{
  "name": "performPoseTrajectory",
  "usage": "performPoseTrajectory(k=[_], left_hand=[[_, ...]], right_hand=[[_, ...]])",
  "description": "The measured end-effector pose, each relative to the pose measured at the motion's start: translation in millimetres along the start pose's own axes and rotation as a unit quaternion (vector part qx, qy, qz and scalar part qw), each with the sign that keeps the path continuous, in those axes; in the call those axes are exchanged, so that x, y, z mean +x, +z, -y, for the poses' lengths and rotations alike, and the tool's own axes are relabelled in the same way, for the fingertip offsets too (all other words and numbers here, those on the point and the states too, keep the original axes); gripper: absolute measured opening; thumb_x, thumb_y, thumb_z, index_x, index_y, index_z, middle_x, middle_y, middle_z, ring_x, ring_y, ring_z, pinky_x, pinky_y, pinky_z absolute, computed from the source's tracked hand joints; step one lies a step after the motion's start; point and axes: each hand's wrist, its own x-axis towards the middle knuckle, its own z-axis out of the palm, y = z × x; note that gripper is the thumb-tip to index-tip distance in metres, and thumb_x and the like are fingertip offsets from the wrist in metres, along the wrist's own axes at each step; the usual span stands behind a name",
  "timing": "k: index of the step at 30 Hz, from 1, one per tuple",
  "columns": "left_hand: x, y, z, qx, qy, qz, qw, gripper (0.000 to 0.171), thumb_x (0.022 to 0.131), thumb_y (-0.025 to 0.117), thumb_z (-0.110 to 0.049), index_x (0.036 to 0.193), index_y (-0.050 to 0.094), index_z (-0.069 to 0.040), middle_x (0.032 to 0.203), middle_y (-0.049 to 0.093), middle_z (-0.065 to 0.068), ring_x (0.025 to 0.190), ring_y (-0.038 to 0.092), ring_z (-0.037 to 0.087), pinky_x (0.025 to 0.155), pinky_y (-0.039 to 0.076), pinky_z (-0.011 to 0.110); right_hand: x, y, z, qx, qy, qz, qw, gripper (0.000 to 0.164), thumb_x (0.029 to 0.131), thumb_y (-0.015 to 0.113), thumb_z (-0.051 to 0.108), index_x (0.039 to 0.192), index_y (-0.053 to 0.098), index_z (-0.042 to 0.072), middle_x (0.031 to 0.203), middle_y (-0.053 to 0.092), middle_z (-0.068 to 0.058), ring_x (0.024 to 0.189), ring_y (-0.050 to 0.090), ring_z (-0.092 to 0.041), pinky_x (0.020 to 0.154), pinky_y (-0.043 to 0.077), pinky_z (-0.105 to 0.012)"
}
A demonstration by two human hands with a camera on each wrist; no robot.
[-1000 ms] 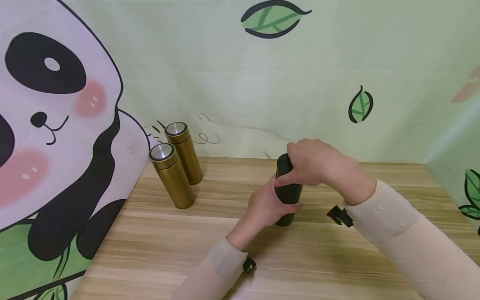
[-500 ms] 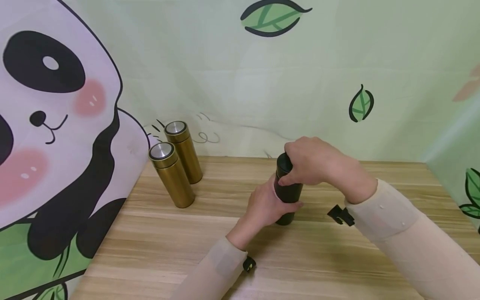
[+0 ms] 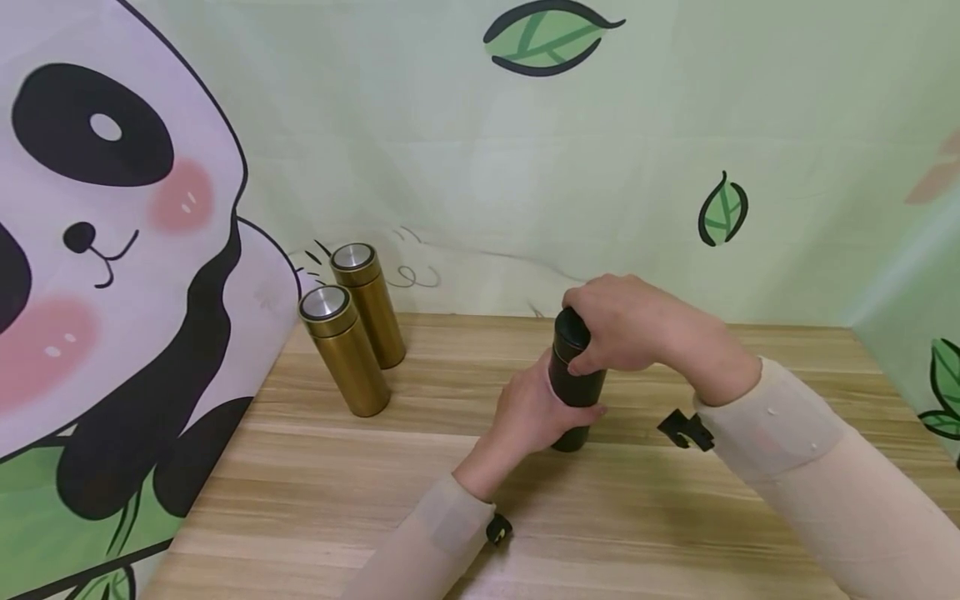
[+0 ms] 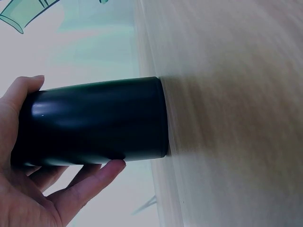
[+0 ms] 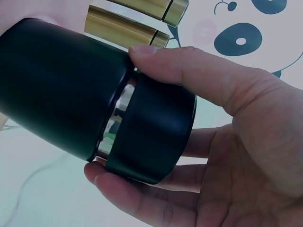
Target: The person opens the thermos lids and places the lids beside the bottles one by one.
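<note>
A black thermos point(image 3: 577, 387) stands upright on the wooden table, right of centre in the head view. My left hand point(image 3: 528, 408) grips its body from the left, with the thumb across the front. From above, my right hand point(image 3: 630, 325) holds the black lid point(image 3: 572, 329) between thumb and fingers. In the right wrist view, a shiny silver neck point(image 5: 118, 111) shows in the gap between the lid and the body. The left wrist view has the thermos base point(image 4: 156, 118) against the table, fingers curled round the other end.
Two golden thermoses with silver-topped lids, a nearer one point(image 3: 348, 367) and a farther one point(image 3: 378, 317), stand upright at the back left of the table point(image 3: 315, 500). A printed cloth backdrop point(image 3: 450, 167) with a panda and leaves rises behind the table and at its sides.
My right hand has turned slightly round the lid, its thumb shifting right across the front and its fingers moving left at the back. The left hand and the thermos body keep their place.
</note>
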Motion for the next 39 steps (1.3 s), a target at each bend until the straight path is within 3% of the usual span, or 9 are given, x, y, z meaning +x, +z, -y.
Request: performPoseTrajectory(k=[11, 21, 39], left_hand=[[-1.2, -1.3, -0.1, -0.008, 0.001, 0.002, 1.0000, 0.081, 0.078, 0.086, -0.055, 0.142, 0.049, -0.022, 0.118, 0.073, 0.001, 0.097, 0.070, 0.019, 0.082, 0.054, 0.035], [-2.3, -1.3, -0.1, -0.012, -0.002, 0.006, 0.9999, 0.082, 0.078, 0.086, -0.053, 0.143, 0.048, -0.022, 0.119, 0.072, 0.001, 0.098, 0.070, 0.020, 0.083, 0.054, 0.036], [-2.3, -0.6, -0.9, -0.009, 0.000, 0.003, 1.0000, 0.082, 0.078, 0.086, -0.053, 0.143, 0.047, -0.021, 0.118, 0.073, 0.001, 0.097, 0.070, 0.019, 0.081, 0.054, 0.035]], right_hand=[[-1.8, 0.3, -2.1, 0.009, -0.013, -0.004, 1.000, 0.047, 0.081, 0.085, 0.027, 0.119, 0.066, 0.006, 0.102, 0.069, -0.007, 0.092, 0.065, -0.025, 0.080, 0.055, -0.041], [-3.4, 0.1, -5.2, 0.023, -0.011, -0.004, 1.000, 0.063, 0.083, 0.082, 0.026, 0.138, 0.060, 0.005, 0.115, 0.067, -0.012, 0.101, 0.064, -0.028, 0.086, 0.055, -0.044], [-9.3, -8.7, -8.1, 0.048, -0.007, -0.014, 0.999, 0.073, 0.085, 0.080, 0.029, 0.149, 0.053, 0.009, 0.118, 0.065, -0.012, 0.101, 0.064, -0.028, 0.083, 0.056, -0.042]])
